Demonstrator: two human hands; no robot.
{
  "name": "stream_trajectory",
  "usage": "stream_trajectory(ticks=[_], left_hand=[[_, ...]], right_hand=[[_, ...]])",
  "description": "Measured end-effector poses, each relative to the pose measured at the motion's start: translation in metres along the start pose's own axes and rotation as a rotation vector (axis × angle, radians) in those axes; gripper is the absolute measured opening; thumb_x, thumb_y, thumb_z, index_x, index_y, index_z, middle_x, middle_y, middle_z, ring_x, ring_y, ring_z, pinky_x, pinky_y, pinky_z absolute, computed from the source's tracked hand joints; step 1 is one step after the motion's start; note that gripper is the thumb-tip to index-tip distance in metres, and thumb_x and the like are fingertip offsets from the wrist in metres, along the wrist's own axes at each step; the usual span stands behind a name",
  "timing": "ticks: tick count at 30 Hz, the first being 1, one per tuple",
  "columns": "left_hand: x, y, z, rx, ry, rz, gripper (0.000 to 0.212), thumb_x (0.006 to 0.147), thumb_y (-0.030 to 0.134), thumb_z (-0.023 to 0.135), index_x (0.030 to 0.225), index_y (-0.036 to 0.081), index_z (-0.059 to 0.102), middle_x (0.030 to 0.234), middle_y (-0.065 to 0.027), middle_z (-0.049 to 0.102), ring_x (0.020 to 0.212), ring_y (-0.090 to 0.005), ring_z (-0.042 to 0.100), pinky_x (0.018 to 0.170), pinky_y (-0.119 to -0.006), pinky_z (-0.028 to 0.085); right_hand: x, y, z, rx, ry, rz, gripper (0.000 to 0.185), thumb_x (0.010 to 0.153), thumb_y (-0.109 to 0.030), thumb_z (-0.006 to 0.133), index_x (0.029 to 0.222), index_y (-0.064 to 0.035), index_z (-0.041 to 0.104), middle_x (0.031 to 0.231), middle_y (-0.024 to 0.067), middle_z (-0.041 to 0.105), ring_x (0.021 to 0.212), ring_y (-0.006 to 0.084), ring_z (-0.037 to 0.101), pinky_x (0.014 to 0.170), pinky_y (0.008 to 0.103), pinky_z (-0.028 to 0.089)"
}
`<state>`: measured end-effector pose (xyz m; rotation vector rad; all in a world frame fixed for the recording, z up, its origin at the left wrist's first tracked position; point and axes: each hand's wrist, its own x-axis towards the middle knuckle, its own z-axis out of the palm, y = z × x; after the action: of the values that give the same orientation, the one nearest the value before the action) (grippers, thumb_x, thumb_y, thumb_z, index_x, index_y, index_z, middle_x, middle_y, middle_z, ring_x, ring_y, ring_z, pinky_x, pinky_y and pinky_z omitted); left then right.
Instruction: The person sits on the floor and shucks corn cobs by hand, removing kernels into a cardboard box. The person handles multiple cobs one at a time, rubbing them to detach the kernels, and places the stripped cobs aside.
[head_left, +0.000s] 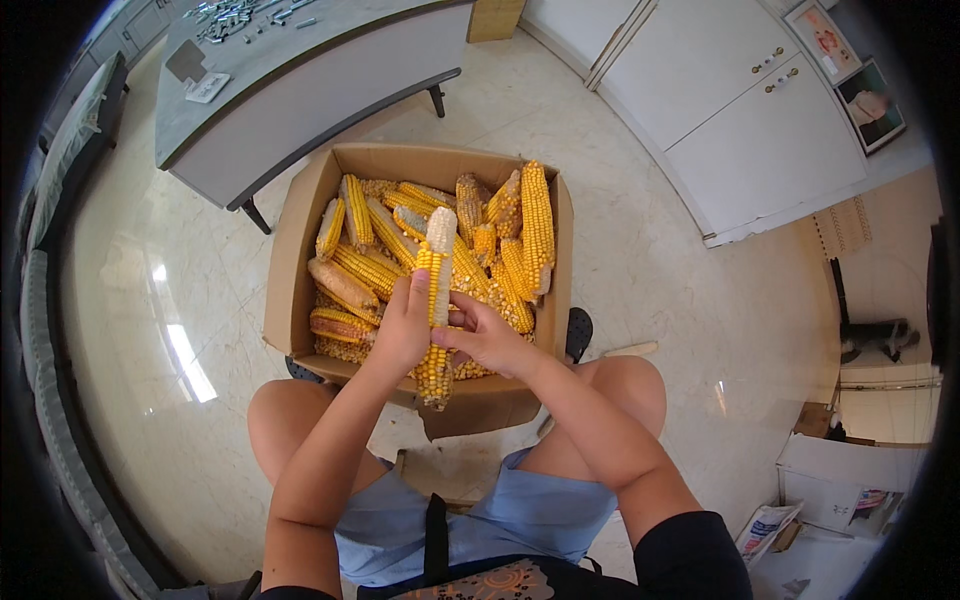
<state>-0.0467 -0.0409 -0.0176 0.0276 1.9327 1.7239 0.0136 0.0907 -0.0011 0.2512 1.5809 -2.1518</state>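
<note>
An ear of dried yellow corn (435, 375) stands lengthwise between my hands above the near side of an open cardboard box (281, 289). Its far tip and a strip along its right side are bare, pale cob. My left hand (405, 326) is closed around its left side, thumb pointing up along the kernels. On the right side, my right hand (487, 337) touches the ear with thumb and fingers. Many more ears, such as a tall one (537, 225) leaning at the right, lie in the box on loose kernels (341, 350). A stripped-looking cob (343, 283) rests at the left.
Beyond the box stands a low table (315, 97) on dark legs, with small metal cylinders (225, 19) on top. A white cabinet (765, 142) is at the upper right. My knees flank the box's near side; a dark clog (578, 335) shows at its right.
</note>
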Motion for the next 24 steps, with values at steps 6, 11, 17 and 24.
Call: stream_trajectory(ticks=[6, 11, 17, 24], left_hand=[[-0.003, 0.003, 0.003, 0.121, -0.014, -0.009, 0.045, 0.096, 0.042, 0.031, 0.093, -0.002, 0.043, 0.079, -0.0137, 0.052, 0.073, -0.0191, 0.052, 0.067, -0.032, 0.043], [-0.003, 0.009, 0.006, 0.154, -0.042, 0.002, 0.043, 0.096, 0.041, 0.032, 0.092, -0.002, 0.042, 0.078, -0.0136, 0.052, 0.072, -0.0186, 0.051, 0.065, -0.032, 0.043], [-0.004, 0.010, 0.006, 0.197, -0.013, 0.070, 0.044, 0.096, 0.041, 0.032, 0.093, -0.002, 0.042, 0.080, -0.0136, 0.053, 0.072, -0.0178, 0.053, 0.065, -0.031, 0.045], [0.002, 0.009, 0.006, 0.020, -0.022, -0.043, 0.046, 0.095, 0.042, 0.032, 0.095, -0.002, 0.045, 0.083, -0.0122, 0.053, 0.075, -0.0168, 0.052, 0.068, -0.030, 0.044]], right_hand=[[0.000, 0.002, 0.002, -0.003, 0.039, 0.052, 0.044, 0.082, -0.013, 0.051, 0.124, -0.0058, 0.039, 0.099, 0.0003, 0.054, 0.082, 0.0074, 0.052, 0.063, 0.0235, 0.049], [0.003, 0.014, -0.003, 0.086, 0.077, 0.026, 0.040, 0.083, -0.013, 0.046, 0.121, -0.0057, 0.040, 0.094, 0.0000, 0.052, 0.079, 0.0074, 0.051, 0.062, 0.0230, 0.049], [-0.005, 0.003, -0.005, 0.097, 0.015, 0.095, 0.050, 0.083, -0.011, 0.045, 0.131, -0.0055, 0.033, 0.116, 0.0008, 0.049, 0.091, 0.0072, 0.052, 0.066, 0.0204, 0.046], [-0.004, 0.001, 0.000, 0.009, 0.045, -0.026, 0.042, 0.080, -0.012, 0.053, 0.120, -0.0046, 0.043, 0.097, 0.0009, 0.054, 0.079, 0.0068, 0.052, 0.061, 0.0216, 0.049]])
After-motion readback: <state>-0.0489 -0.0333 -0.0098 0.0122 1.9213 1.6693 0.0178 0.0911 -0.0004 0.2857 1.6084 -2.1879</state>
